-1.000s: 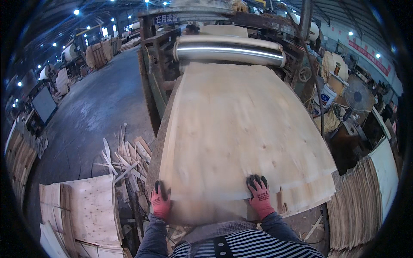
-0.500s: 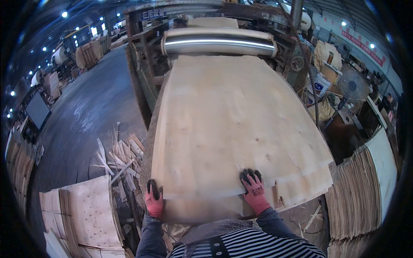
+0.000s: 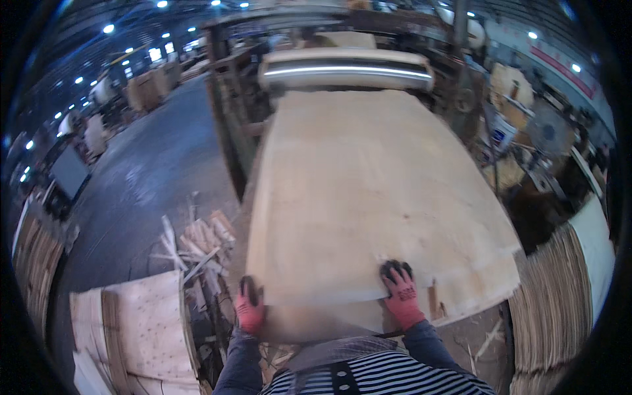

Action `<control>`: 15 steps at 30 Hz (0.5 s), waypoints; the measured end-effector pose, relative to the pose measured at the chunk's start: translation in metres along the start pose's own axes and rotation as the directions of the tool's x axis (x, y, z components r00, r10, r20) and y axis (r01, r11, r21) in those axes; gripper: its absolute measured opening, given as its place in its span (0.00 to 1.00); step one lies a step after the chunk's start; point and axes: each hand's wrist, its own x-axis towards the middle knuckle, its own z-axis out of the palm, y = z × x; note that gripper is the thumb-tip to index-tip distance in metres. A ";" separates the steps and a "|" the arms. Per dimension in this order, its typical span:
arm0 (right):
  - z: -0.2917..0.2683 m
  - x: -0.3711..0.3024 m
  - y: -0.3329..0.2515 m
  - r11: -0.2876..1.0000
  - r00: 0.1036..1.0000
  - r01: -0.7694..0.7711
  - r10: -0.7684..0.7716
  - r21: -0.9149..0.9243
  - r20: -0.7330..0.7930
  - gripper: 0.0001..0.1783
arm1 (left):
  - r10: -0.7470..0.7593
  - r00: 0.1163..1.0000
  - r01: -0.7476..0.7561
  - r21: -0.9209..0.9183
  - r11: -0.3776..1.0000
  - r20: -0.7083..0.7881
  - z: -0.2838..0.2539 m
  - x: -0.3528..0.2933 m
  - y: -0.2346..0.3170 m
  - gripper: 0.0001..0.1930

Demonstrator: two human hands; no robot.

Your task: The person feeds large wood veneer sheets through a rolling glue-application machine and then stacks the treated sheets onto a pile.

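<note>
A wide, pale wood veneer sheet (image 3: 368, 197) lies on the stack in front of me and stretches away toward a metal roller. At its near left corner is my left hand (image 3: 249, 304), in a pink glove with black fingertips, fingers extended along the edge. My right hand (image 3: 401, 294), gloved alike, rests flat on the near edge with its fingers spread. Just right of it, the layer beneath shows a torn edge with small dark gaps. Between my hands, a browner surface (image 3: 322, 319) shows below the sheet's near edge.
Beyond the sheet, a shiny roller (image 3: 349, 71) spans a machine frame. Wood scraps (image 3: 197, 247) litter the floor at left, near a veneer stack (image 3: 148, 322). Another tall stack (image 3: 553, 296) stands at right. Farther right are a fan (image 3: 550, 131) and a white bucket (image 3: 501, 131).
The whole view has shifted, so the scene sits slightly farther right and is more blurred. Both hands keep about the same places on the sheet.
</note>
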 end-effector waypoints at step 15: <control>0.015 -0.014 0.003 0.995 0.994 -0.101 0.102 -0.023 0.040 0.29 | -0.071 0.997 0.071 0.046 0.996 -0.005 -0.025 -0.011 0.014 0.27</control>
